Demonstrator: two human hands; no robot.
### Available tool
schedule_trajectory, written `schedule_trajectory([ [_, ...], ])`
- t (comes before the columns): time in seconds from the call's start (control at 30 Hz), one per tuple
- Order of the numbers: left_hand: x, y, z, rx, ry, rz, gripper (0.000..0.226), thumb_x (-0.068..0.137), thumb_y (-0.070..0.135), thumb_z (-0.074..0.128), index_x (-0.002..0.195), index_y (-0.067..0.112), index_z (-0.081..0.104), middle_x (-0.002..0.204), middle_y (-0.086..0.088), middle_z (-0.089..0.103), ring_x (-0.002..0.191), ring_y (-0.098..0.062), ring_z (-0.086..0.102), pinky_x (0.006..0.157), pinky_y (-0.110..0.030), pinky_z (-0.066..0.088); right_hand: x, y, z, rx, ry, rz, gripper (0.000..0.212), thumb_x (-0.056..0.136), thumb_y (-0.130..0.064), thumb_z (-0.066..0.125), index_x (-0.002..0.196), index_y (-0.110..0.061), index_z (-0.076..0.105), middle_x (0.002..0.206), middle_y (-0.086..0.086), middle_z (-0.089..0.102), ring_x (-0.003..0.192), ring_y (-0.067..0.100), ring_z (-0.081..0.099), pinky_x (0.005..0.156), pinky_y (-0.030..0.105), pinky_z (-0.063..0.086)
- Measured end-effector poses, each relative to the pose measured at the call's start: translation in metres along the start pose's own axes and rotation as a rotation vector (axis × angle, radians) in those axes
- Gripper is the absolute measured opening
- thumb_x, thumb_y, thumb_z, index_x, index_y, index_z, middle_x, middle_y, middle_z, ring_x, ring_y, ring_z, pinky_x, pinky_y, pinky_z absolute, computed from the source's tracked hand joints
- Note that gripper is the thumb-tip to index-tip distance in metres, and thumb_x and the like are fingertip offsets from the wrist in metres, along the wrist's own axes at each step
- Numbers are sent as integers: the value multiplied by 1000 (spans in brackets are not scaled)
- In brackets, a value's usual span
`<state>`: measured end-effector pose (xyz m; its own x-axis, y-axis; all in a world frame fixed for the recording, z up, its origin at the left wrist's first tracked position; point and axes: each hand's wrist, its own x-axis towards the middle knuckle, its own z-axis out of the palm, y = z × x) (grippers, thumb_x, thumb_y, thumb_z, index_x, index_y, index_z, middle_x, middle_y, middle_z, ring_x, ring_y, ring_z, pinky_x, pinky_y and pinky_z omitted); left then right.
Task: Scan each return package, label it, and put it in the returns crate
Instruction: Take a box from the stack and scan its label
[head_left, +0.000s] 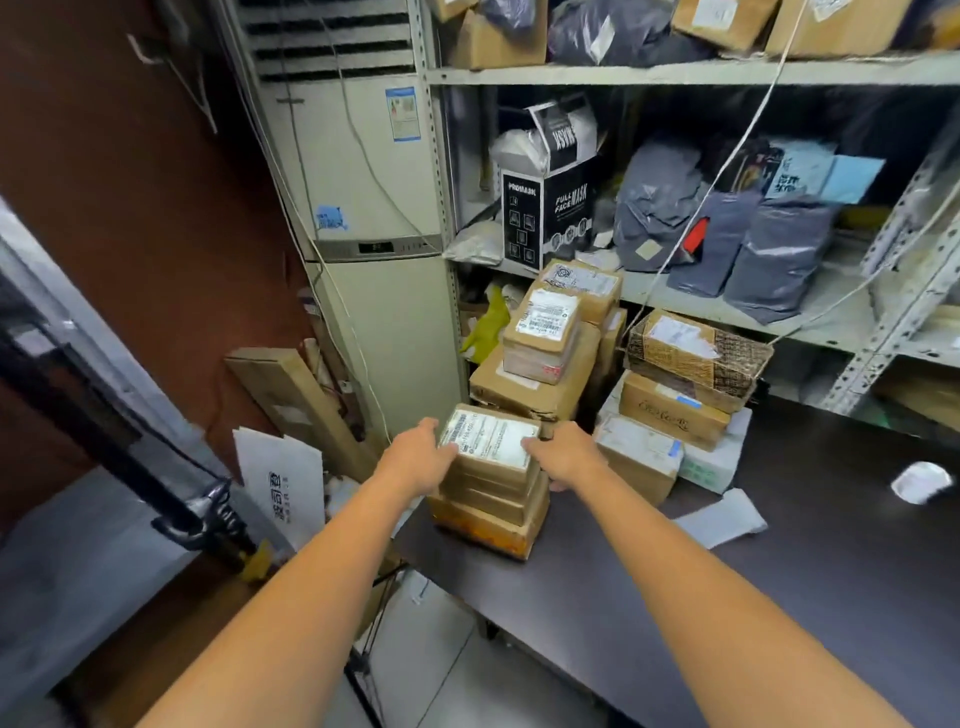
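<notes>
A small cardboard package (491, 441) with a white shipping label on top sits on a short stack of brown boxes (488, 512) at the left end of a dark table (779, 571). My left hand (418, 460) grips the top package's left side. My right hand (563, 457) grips its right side, thumb on the label's edge. Both arms reach forward from the bottom of the view. No crate or scanner is in sight.
More labelled boxes (540, 348) are piled behind the stack and to its right (670, 415). A metal shelf (727, 312) holds grey mailer bags and a mask box. A tall air conditioner (374, 234) stands at left. A white envelope (724, 519) lies on the table.
</notes>
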<state>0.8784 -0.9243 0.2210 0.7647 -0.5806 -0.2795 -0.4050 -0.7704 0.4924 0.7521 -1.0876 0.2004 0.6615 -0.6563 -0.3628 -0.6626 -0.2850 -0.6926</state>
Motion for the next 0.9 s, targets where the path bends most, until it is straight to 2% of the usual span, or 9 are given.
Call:
schedule_trajectory([
  [0.07,9,3,2,45,-21,-19,63,97,36,51,151,13,27,145,-11,47,129,-30,48,105,-41,42,11,4,5,42,-22,7,44,85,-46,62,117,-16,62,104,6,68,94,26,66,81,46,59],
  [0.17,15,10,8,76,-34,-20,55,96,33,52,145,13,37,141,-10,52,125,-31,51,103,-43,43,13,6,8,146,-58,13,36,90,-36,64,120,-17,62,111,6,68,97,25,66,79,43,60],
  [0.23,12,14,10,29,-12,-29,51,95,30,55,141,15,41,136,-9,56,120,-29,54,100,-40,45,12,9,6,234,-74,11,31,92,-26,64,121,-15,63,114,6,67,97,23,66,80,43,60],
  [0.37,-11,23,13,-156,83,-55,54,91,30,64,139,20,42,133,-3,55,111,-20,54,90,-33,48,-2,18,-7,430,-126,6,34,92,-14,66,124,-16,57,126,4,62,106,19,62,81,39,61],
  [0.53,-50,58,23,-327,146,-55,52,88,38,67,135,31,44,131,2,52,110,-24,57,87,-40,52,-34,39,-56,494,-161,-41,68,89,-11,68,143,-24,29,119,-6,47,116,21,56,85,37,58],
  [0.6,-62,83,33,-406,164,-43,52,89,35,67,135,32,44,125,5,50,108,-25,59,82,-37,52,-42,53,-81,495,-172,-68,60,88,-14,69,137,-26,36,121,-3,52,114,23,59,85,39,58],
  [0.7,-73,130,54,-514,151,8,50,90,22,67,135,29,46,113,5,53,92,-11,58,72,-27,49,-47,81,-117,494,-85,-93,44,83,-19,75,118,-23,49,114,6,59,97,24,64,81,45,60],
  [0.8,-74,173,84,-613,100,72,52,87,4,65,134,22,50,119,-5,64,95,-13,63,67,-18,47,-51,112,-157,507,103,-93,29,84,-13,76,108,-12,60,104,6,57,88,22,62,80,46,60],
  [0.9,-69,211,114,-613,58,110,51,88,0,62,134,18,51,120,-7,65,92,-12,61,66,-17,46,-51,147,-193,456,190,-65,20,81,-12,78,93,-13,62,88,3,60,75,22,66,79,47,59],
])
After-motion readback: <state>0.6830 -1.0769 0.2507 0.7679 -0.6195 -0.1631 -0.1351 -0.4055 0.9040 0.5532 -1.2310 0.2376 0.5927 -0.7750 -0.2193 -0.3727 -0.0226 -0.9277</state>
